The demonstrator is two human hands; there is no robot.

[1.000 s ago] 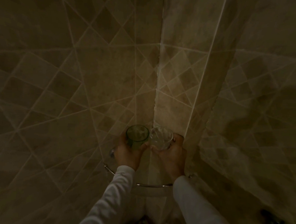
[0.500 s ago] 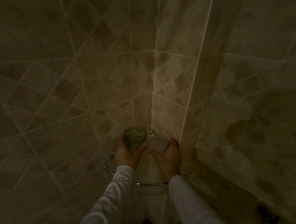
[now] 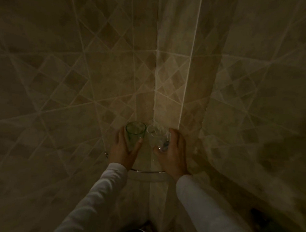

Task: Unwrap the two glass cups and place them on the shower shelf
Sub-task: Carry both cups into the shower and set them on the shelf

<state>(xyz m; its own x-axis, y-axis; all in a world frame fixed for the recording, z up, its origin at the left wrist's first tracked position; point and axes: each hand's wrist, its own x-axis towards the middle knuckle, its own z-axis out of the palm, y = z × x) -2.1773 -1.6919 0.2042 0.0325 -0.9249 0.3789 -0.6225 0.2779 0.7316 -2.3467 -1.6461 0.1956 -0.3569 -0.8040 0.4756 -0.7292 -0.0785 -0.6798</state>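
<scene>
A: Where are the cups?

B: Low centre of the frame, in the corner. The left hand (image 3: 123,150) has its fingers wrapped around the green cup (image 3: 135,132); the right hand (image 3: 173,151) cups the clear cup (image 3: 157,138), fingers curled on it. Both sit over the shower shelf (image 3: 147,175).

A: Risks?

B: The cups are just beside each other; a nudge could clink them, or tip one past the shelf's chrome rail (image 3: 146,171). The tiled walls (image 3: 80,78) are hard, the light is dim, and whether the bases rest flat I cannot tell.
</scene>
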